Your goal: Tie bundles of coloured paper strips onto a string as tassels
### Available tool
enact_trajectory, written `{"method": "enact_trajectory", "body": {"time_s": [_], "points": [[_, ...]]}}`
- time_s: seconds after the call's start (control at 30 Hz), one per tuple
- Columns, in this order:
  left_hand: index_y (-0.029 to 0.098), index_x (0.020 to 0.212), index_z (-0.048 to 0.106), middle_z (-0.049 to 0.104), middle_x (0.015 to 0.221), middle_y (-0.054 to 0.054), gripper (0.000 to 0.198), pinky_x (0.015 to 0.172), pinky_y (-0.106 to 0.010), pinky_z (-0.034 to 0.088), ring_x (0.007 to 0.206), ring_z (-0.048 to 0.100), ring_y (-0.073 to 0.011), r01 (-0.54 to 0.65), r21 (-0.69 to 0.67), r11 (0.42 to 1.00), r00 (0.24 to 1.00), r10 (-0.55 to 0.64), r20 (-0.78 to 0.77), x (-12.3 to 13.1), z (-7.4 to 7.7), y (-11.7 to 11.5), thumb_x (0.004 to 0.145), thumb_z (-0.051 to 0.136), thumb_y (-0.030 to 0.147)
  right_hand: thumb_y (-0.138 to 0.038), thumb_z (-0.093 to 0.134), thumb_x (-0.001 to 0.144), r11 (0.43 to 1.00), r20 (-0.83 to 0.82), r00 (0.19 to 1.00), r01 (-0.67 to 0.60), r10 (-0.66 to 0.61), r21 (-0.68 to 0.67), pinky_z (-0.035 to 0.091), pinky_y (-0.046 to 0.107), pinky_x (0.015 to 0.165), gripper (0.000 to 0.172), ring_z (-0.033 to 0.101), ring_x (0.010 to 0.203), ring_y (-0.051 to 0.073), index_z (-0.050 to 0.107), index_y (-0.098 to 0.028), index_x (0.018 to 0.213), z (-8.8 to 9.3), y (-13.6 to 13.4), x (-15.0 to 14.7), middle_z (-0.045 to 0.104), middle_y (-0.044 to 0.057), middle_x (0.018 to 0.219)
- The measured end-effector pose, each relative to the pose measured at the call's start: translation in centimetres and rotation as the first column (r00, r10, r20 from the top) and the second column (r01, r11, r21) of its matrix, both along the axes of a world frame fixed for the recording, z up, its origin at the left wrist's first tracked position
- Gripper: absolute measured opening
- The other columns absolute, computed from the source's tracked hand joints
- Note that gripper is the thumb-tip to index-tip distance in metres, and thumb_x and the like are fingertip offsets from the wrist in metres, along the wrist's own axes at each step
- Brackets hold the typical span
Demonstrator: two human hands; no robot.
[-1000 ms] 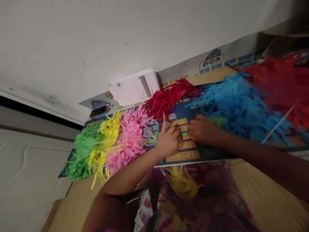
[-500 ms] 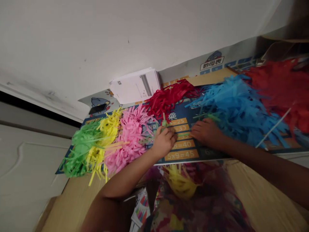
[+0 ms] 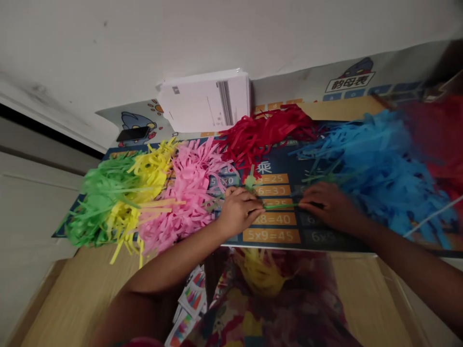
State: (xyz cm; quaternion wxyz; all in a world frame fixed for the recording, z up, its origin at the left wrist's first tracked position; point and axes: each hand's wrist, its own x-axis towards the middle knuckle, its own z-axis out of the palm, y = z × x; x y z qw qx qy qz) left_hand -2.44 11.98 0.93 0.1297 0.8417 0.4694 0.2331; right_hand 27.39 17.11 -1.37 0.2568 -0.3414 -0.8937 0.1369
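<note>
Left hand (image 3: 238, 210): fingers curled and pressed together, tips pinching one end of a thin green paper strip (image 3: 280, 206). Right hand (image 3: 327, 205): fingertips (image 3: 307, 201) close together, pinching the other end. Strip runs roughly level across the gap between the hands, over a blue multiplication chart (image 3: 318, 236), just above an orange tile reading 4×... =40, exact digits partly hidden. Small green paper tuft (image 3: 249, 182) stands just above the left hand. Green strips (image 3: 320, 178) lie just above the right hand, at the edge of a blue shredded-paper pile (image 3: 383, 183). Left of the hands, touching in a row: pink (image 3: 188, 193), yellow (image 3: 152, 171) and green (image 3: 101, 205) paper fringes. Red paper fringe (image 3: 267, 132) sits at upper centre, another red mass (image 3: 443, 154) at far right. Stack of white papers (image 3: 204, 102) leans by the wall (image 3: 144, 38), upper centre. Black phone (image 3: 130, 134) at upper left of the chart. Cardboard surface (image 3: 75, 299) at lower left. Multicoloured printed fabric (image 3: 267, 308) at bottom centre.
</note>
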Motion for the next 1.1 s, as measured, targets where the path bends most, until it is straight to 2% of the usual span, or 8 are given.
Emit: {"method": "enact_trajectory", "body": {"time_s": [0.27,0.37,0.57,0.63,0.7,0.8,0.97,1.1], "points": [[0.02,0.079,0.07,0.073,0.088,-0.004,0.011,0.084,-0.042,0.031,0.092,0.059,-0.0233,-0.105,-0.093,0.99,0.99,0.095,-0.106,1.7,1.0,0.4,0.086,0.064,0.027,-0.028,0.063,0.086,0.989,0.178,0.982,0.081,-0.058,-0.122,0.034,0.036,0.072,0.014,0.059,0.084,0.024,0.067,-0.022,0.075,0.8,0.6,-0.8,0.07,0.004,0.085],[0.019,0.08,0.067,0.072,0.089,-0.005,0.01,0.085,-0.043,0.031,0.093,0.058,-0.0244,-0.112,-0.105,0.988,0.979,0.092,-0.182,2.0,1.3,0.5,0.086,0.063,0.027,-0.024,0.065,0.082,0.993,0.279,0.956,0.107,-0.089,-0.051,0.031,0.036,0.071,0.005,0.059,0.083,0.024,0.068,-0.022,0.078,1.9,0.3,-1.6,0.07,0.003,0.086],[0.019,0.087,0.069,0.07,0.088,-0.006,0.016,0.091,-0.046,0.03,0.092,0.056,-0.0239,-0.041,0.017,0.999,0.963,0.044,-0.264,1.6,1.1,0.3,0.092,0.059,0.03,-0.012,0.056,0.088,0.964,0.301,0.951,-0.143,0.071,0.223,0.027,0.039,0.078,0.021,0.06,0.086,0.02,0.073,-0.023,0.093,3.4,-1.2,-2.8,0.074,0.002,0.093],[0.022,0.098,0.07,0.071,0.093,-0.005,0.015,0.094,-0.047,0.029,0.096,0.055,-0.0234,0.066,0.123,0.99,0.955,-0.027,-0.295,1.7,1.0,0.1,0.096,0.056,0.027,-0.015,0.056,0.091,0.943,0.342,0.936,-0.181,0.079,0.279,0.027,0.039,0.079,0.017,0.058,0.084,0.019,0.073,-0.02,0.09,3.6,-1.6,-2.9,0.074,0.004,0.091],[0.025,0.105,0.07,0.071,0.098,-0.002,0.02,0.097,-0.049,0.028,0.099,0.054,-0.0233,0.234,0.238,0.943,0.922,-0.137,-0.363,2.0,1.0,0.0,0.099,0.051,0.025,-0.017,0.056,0.093,0.922,0.408,0.911,-0.212,0.066,0.323,0.027,0.039,0.078,0.018,0.056,0.082,0.019,0.072,-0.019,0.084,3.8,-1.9,-3.1,0.073,0.006,0.087],[0.02,0.094,0.071,0.069,0.093,-0.003,0.025,0.098,-0.051,0.029,0.096,0.055,-0.0233,0.371,0.318,0.872,0.855,-0.188,-0.484,3.0,0.8,0.0,0.101,0.047,0.024,-0.014,0.056,0.094,0.905,0.492,0.869,-0.247,0.049,0.347,0.026,0.039,0.078,0.02,0.053,0.081,0.02,0.071,-0.018,0.082,4.1,-2.2,-3.3,0.069,0.006,0.081],[0.016,0.091,0.071,0.065,0.075,-0.003,0.028,0.101,-0.056,0.029,0.079,0.057,-0.0205,0.387,0.318,0.866,0.832,-0.18,-0.525,4.3,0.1,0.1,0.101,0.046,0.02,-0.011,0.056,0.092,0.887,0.507,0.861,-0.267,0.043,0.378,0.025,0.038,0.077,0.021,0.051,0.077,0.02,0.069,-0.017,0.077,3.9,-2.3,-3.6,0.065,0.006,0.073],[0.017,0.082,0.073,0.067,0.076,-0.005,0.027,0.103,-0.06,0.026,0.078,0.06,-0.0209,0.332,0.307,0.892,0.839,-0.13,-0.528,4.8,0.3,0.5,0.097,0.051,0.018,-0.014,0.055,0.093,0.897,0.5,0.866,-0.229,0.01,0.378,0.024,0.037,0.077,0.022,0.052,0.077,0.02,0.069,-0.017,0.076,3.5,-2.3,-3.7,0.067,0.005,0.075]]}}
